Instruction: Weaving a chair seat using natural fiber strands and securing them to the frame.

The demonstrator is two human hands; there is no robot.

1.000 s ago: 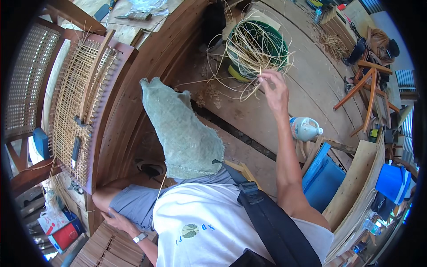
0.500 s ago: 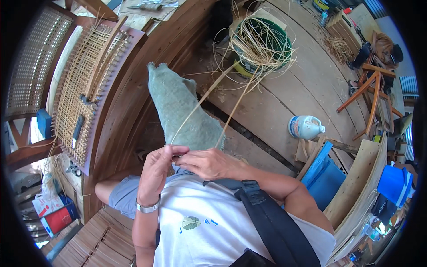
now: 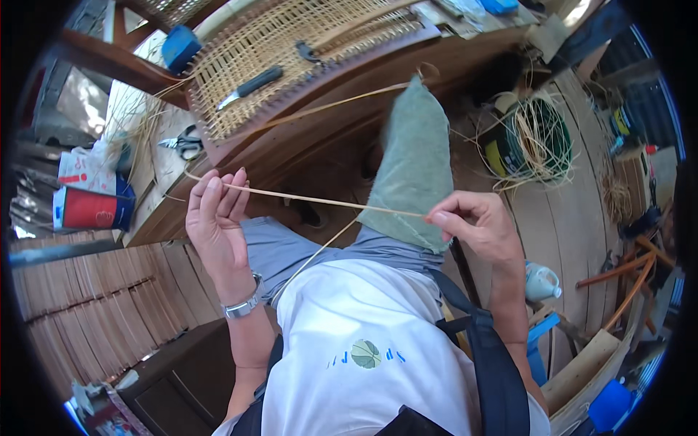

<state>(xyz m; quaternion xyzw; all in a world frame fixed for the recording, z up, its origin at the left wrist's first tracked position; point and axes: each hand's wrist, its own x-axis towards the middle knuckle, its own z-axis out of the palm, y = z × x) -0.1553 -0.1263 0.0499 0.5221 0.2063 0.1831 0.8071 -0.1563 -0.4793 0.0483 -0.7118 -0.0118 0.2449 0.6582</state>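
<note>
From my remote station I see, at centre left, the left hand (image 3: 218,236) with its grip pinched on a pale cane strand (image 3: 320,199), which runs taut across the middle of the frame, below the woven panel (image 3: 273,40), whose lattice looks largely filled. At centre right, the right hand (image 3: 480,229) pinches the strand too; I judge it not yet woven in, and more loose strands (image 3: 538,131) fill the bucket (image 3: 505,154) at upper right.

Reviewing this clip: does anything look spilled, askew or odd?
Slightly: loose strands trail in a tangle over the rim of the green bucket, looking untidy, and a knife lies blade bare on the woven panel. The held strand shows no visible break.
</note>
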